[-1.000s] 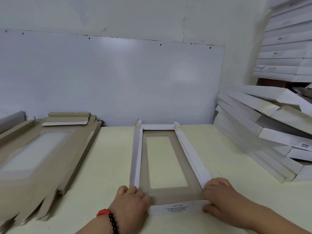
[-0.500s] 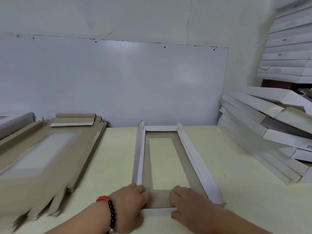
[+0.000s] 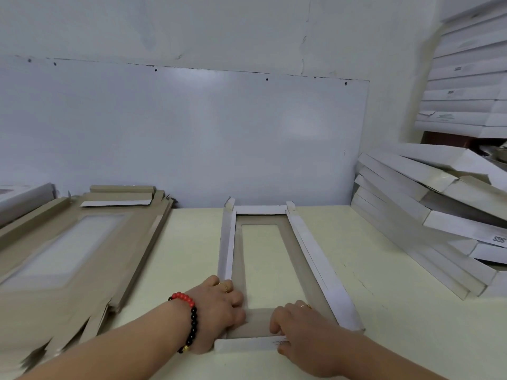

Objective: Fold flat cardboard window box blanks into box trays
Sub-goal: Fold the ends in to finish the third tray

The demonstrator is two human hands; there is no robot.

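Observation:
A window box blank [image 3: 315, 259], brown inside with white outer flaps, lies lengthwise on the pale table [image 3: 186, 253] in front of me. Its long side flaps and far end flap stand partly raised. My left hand [image 3: 216, 311], with a red and black bead bracelet, grips the near left corner, fingers curled over onto the brown panel. My right hand [image 3: 299, 327] grips the near end flap [image 3: 247, 344], fingers curled over it onto the inside panel. The near flap stands folded up between both hands.
A stack of flat brown blanks [image 3: 68, 250] with clear windows lies on the left of the table. Folded white boxes [image 3: 428, 220] lean in a pile at the right, more stacked above [image 3: 466, 86]. A white wall board [image 3: 178, 133] backs the table.
My right hand moved left from the near right corner to the near end flap. The near flap went from flat to folded up. My left hand stayed at the near left corner.

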